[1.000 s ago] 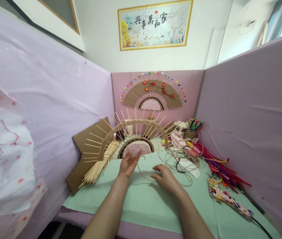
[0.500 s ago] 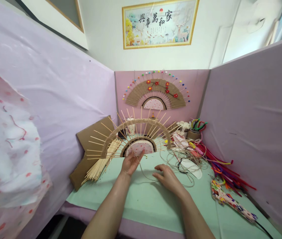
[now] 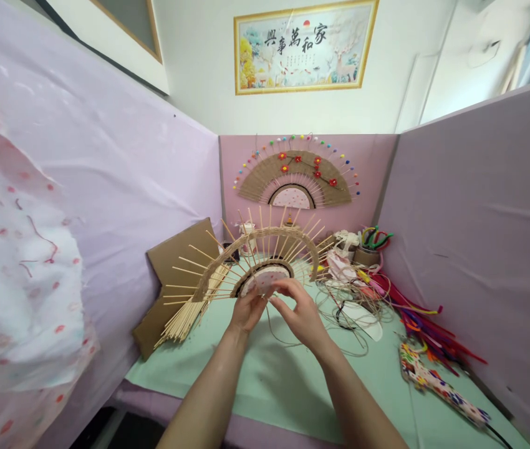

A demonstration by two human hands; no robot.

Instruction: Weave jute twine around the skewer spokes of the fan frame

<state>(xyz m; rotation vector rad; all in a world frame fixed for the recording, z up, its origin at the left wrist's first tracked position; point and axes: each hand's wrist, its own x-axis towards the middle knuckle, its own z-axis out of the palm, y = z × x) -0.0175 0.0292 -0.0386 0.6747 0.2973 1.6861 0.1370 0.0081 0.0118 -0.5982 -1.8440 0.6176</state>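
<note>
A half-round fan frame [image 3: 255, 242] of thin sticks, with a band of twine woven across them, is held up over the table. My left hand [image 3: 247, 312] grips its pink-patterned half-round base [image 3: 265, 279] from below. Close to that base, beside the left fingertips, is my right hand [image 3: 300, 312]; its thumb and fingers are curved and apart, with nothing seen between them. A loose strand of twine [image 3: 277, 337] hangs below the hands and runs right across the table.
Bundled sticks [image 3: 185, 321] and brown cardboard [image 3: 153, 318] lie left. To the right are tangled twine [image 3: 358, 305], coloured pipe cleaners [image 3: 424, 324] and a patterned glue gun [image 3: 443, 383] with a cord. A finished fan [image 3: 265, 181] hangs on the back panel; purple panels flank both sides.
My right hand has moved up and left from above the table to the fan's base. The left hand keeps its hold, and the fan is tilted slightly differently.
</note>
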